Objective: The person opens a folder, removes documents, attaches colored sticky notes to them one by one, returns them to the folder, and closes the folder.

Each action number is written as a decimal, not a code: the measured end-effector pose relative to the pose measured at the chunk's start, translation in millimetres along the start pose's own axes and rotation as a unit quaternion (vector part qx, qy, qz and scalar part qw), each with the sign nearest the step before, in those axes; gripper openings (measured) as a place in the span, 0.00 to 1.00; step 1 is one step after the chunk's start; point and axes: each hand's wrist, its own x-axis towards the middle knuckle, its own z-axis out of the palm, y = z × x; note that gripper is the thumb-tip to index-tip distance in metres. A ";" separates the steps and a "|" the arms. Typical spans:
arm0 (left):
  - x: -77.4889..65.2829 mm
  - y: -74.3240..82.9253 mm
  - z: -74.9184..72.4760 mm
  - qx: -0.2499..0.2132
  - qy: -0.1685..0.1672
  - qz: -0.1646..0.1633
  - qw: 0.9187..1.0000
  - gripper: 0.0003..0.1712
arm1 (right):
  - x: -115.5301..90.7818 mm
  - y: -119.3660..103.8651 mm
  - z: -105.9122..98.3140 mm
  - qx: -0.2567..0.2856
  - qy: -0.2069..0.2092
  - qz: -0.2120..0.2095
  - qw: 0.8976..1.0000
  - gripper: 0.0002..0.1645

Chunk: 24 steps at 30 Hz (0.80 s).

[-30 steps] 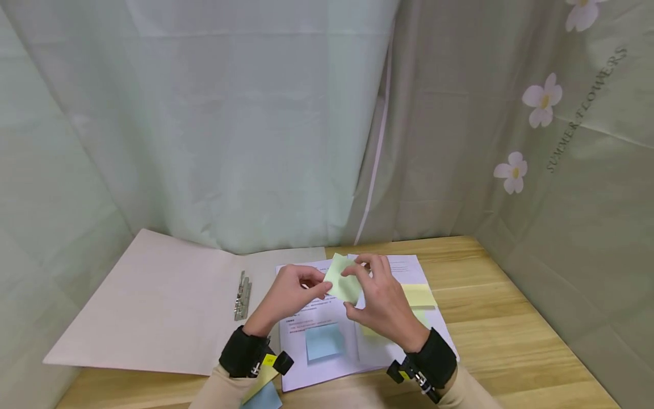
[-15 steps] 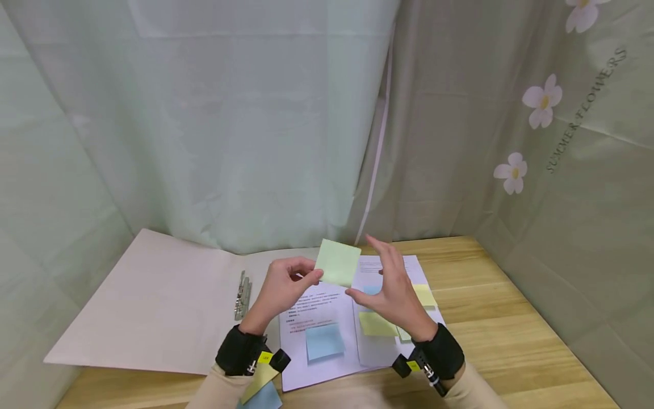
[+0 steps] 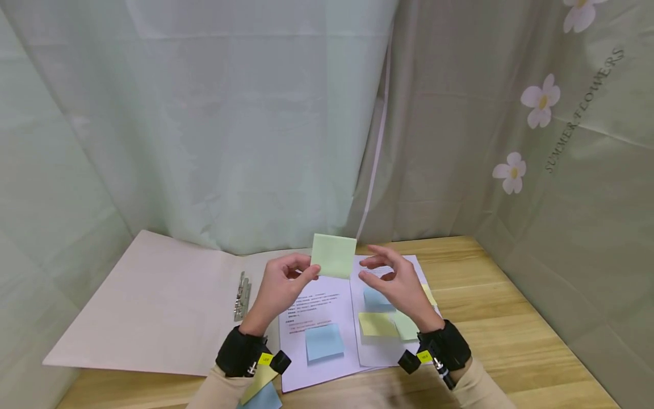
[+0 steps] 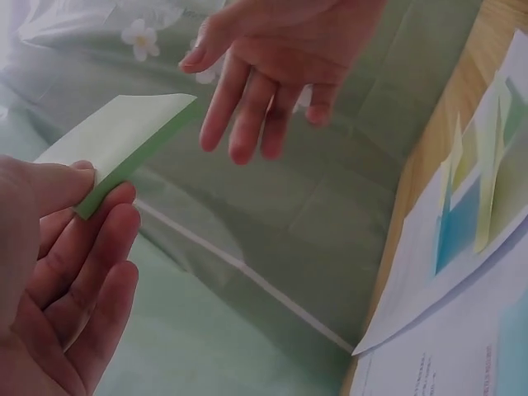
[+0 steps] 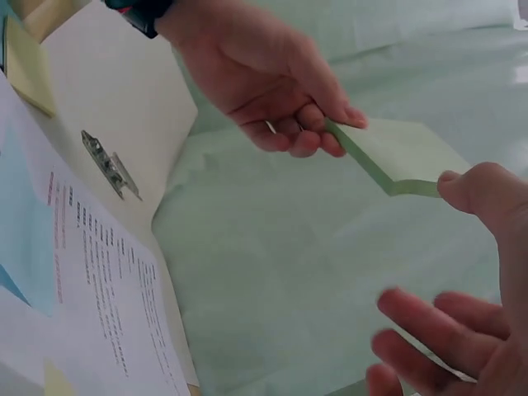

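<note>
My left hand (image 3: 283, 284) pinches a light green sticky note pad (image 3: 334, 255) by its lower left corner, thumb in front and fingers behind. The pad is raised above the printed sheets (image 3: 311, 309); its thick green edge shows in the left wrist view. To the right, my right hand (image 3: 395, 281) hovers with loosely bent fingers and nothing between them. In the left wrist view a gap separates it from the pad. Below it, a blue note (image 3: 376, 298), a yellow note (image 3: 377, 324) and a light green note (image 3: 406, 326) are on the right page.
An open pale folder (image 3: 153, 307) with a metal clip (image 3: 242, 298) lies at left. Another blue note (image 3: 325, 341) is on the left page. Yellow (image 3: 259, 380) and blue (image 3: 265, 397) notes lie by my left forearm. A curtain (image 3: 255, 142) hangs behind the wooden table (image 3: 506, 318).
The green pad has risen and turned flatter toward the head view. My right hand has drawn away from it to the right, its fingers first spreading, then bending loosely.
</note>
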 end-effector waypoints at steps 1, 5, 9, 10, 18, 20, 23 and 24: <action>-0.1 0.3 1.4 0.001 -0.007 0.004 1.000 0.09 | -0.4 -0.6 0.3 0.004 -0.010 0.001 1.000 0.34; -1.7 -0.5 7.8 0.016 -0.040 0.018 0.999 0.08 | -1.8 -2.8 1.9 0.028 -0.052 -0.012 0.998 0.18; -3.2 -2.2 12.2 0.033 -0.068 0.028 0.997 0.08 | -2.7 -4.8 2.3 0.028 -0.069 -0.036 0.997 0.06; -3.4 -2.3 12.7 0.034 -0.071 0.028 0.997 0.07 | -2.8 -5.3 2.0 0.022 -0.068 -0.038 0.997 0.08; -2.6 -3.8 9.1 0.050 -0.067 0.023 0.996 0.10 | -2.6 -5.4 -0.9 -0.021 -0.060 -0.050 0.997 0.12; -1.3 -5.0 4.3 0.049 -0.055 0.030 0.997 0.13 | -2.2 -3.3 -2.9 -0.042 -0.056 -0.065 0.995 0.14; 0.4 -5.5 -2.5 0.040 -0.030 0.034 0.998 0.17 | -1.3 0.4 -6.1 -0.090 -0.052 -0.090 0.991 0.16; 1.0 -5.3 -3.7 0.037 -0.024 0.035 0.998 0.17 | -0.9 1.3 -6.9 -0.102 -0.055 -0.094 0.989 0.16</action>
